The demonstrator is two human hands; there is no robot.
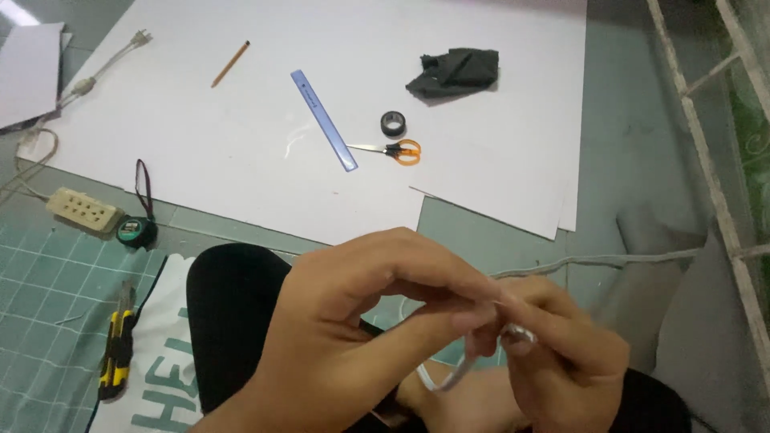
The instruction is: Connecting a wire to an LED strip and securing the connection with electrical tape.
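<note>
Both hands meet over the lap, the left hand and right hand each in a pinching grip on a thin white cable. Beyond, orange-handled scissors, a blue ruler and a black tape roll lie mid-sheet on the white board covering the floor.

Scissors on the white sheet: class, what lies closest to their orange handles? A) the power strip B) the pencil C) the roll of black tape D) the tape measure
C: the scissors lie with their orange handles just below the roll of black tape, while the other three things sit far off to the left.
</note>
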